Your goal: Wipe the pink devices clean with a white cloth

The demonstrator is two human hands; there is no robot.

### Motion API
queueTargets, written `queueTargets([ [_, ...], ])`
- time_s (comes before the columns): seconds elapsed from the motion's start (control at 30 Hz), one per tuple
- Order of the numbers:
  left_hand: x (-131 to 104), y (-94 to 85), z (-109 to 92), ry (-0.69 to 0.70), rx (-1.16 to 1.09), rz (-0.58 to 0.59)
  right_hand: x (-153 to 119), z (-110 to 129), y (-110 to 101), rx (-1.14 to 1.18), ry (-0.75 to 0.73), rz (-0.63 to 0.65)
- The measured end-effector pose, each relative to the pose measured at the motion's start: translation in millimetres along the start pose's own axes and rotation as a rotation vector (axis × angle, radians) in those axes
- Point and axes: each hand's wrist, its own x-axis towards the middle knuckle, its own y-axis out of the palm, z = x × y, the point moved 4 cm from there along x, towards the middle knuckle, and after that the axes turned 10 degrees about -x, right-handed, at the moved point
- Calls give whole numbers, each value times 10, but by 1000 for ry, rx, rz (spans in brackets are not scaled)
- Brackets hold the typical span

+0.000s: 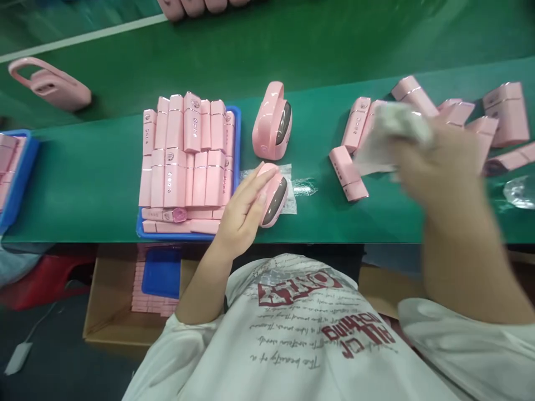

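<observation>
My left hand (244,214) has its fingers wrapped over a pink device (273,197) with a dark oval panel, which rests on a white cloth (290,203) on the green table. Just behind it stands a second pink device (271,122) with a loop handle. My right hand (434,161), blurred by motion, grips a whitish cloth (390,136) above the pink pieces at the right. One pink piece (348,174) lies left of that cloth. Left of my left hand, a blue tray (237,139) holds several pink boxy pieces (174,178).
At the far left are another blue tray (20,178) and a pink handled device (52,86) on the raised green surface. Clear plastic (520,192) lies at the right. Below the table edge stands a cardboard box (106,295) with pink pieces and a blue tray inside.
</observation>
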Motion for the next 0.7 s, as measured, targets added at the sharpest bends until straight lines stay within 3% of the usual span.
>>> queueTargets([
  [0.1,4,7,24,-12,8,-17,-135,424,537,110,-155,110],
  [0.17,7,6,40,-29,16,-37,-393,682,917,226,-318,174],
  [0.27,19,0,49,-28,17,-72,-832,900,1249,262,-432,126],
  [0.4,40,5,61,-2,-25,-80,-1048,982,1298,198,-571,81],
  [0.57,25,53,47,51,-63,-82,-968,892,1268,220,-458,218],
  [0.7,-4,80,32,11,-51,-103,-1187,970,1257,146,-612,159],
])
